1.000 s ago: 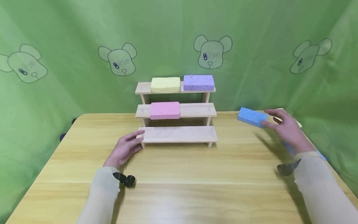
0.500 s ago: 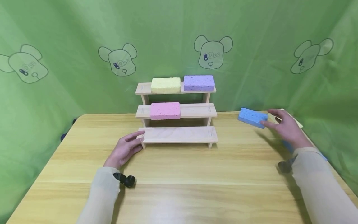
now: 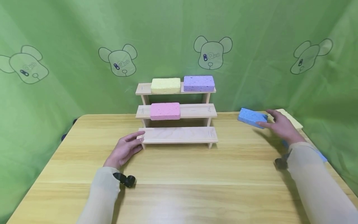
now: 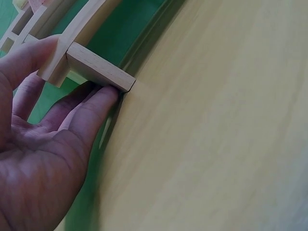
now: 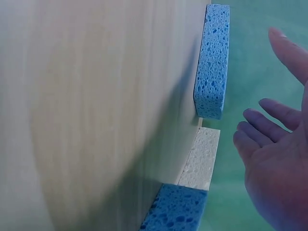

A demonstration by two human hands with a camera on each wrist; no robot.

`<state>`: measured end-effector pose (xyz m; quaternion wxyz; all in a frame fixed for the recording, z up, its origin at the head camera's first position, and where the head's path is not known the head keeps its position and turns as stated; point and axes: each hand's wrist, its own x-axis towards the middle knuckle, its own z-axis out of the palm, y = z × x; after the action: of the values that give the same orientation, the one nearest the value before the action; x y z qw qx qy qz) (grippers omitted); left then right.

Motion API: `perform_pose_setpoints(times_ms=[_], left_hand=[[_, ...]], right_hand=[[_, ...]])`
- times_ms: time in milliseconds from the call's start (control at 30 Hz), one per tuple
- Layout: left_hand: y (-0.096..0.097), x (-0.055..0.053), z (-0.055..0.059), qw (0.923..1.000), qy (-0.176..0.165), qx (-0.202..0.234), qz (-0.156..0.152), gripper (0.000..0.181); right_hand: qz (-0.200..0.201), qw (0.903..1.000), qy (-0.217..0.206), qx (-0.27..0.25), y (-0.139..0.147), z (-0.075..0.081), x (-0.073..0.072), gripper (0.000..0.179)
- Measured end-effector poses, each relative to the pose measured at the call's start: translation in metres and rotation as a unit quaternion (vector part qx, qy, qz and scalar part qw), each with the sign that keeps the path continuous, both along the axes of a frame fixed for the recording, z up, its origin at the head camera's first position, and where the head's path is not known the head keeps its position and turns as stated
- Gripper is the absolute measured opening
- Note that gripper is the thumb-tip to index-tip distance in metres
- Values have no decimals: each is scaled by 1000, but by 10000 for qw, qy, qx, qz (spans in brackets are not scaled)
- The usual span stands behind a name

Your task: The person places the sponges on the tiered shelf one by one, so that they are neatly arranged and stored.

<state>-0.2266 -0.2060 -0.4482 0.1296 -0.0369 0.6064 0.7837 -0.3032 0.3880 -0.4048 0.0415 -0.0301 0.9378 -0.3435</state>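
My left hand (image 3: 126, 151) grips the left end of the bottom step of a three-tier wooden display rack (image 3: 176, 134). In the left wrist view, digits of the left hand (image 4: 53, 159) meet the step board and its end support (image 4: 101, 70). At the table's right side my right hand (image 3: 283, 126) hovers with spread fingers just beside a blue sponge (image 3: 252, 117). The right wrist view shows the right hand (image 5: 274, 149) with nothing in its grasp, apart from the upper blue sponge (image 5: 212, 60).
A yellow sponge (image 3: 164, 85) and a purple sponge (image 3: 199, 83) lie on the top tier, a pink sponge (image 3: 165, 111) on the middle one. Near the right table edge lie another yellow sponge (image 3: 291, 119) and a second blue sponge (image 3: 321, 156). Green curtain (image 3: 167, 37) hangs behind.
My right hand and forearm have shifted slightly left, uncovering more of the yellow sponge beside them. The left hand stays on the rack, and the sponges lie as before.
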Motion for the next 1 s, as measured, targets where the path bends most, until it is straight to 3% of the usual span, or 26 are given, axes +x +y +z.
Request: perform_pose_setpoints(times_ms=[600, 833, 1000], left_hand=[[-1, -2, -3, 10000, 2, 10, 16, 49], [0, -2, -3, 10000, 10, 0, -10, 50], [0, -2, -3, 10000, 11, 20, -9, 50]], right_hand=[[309, 9978, -84, 575, -8, -8, -21, 104], [472, 9957, -101, 788, -3, -11, -26, 92], [656, 9934, 288, 897, -2, -14, -29, 74]])
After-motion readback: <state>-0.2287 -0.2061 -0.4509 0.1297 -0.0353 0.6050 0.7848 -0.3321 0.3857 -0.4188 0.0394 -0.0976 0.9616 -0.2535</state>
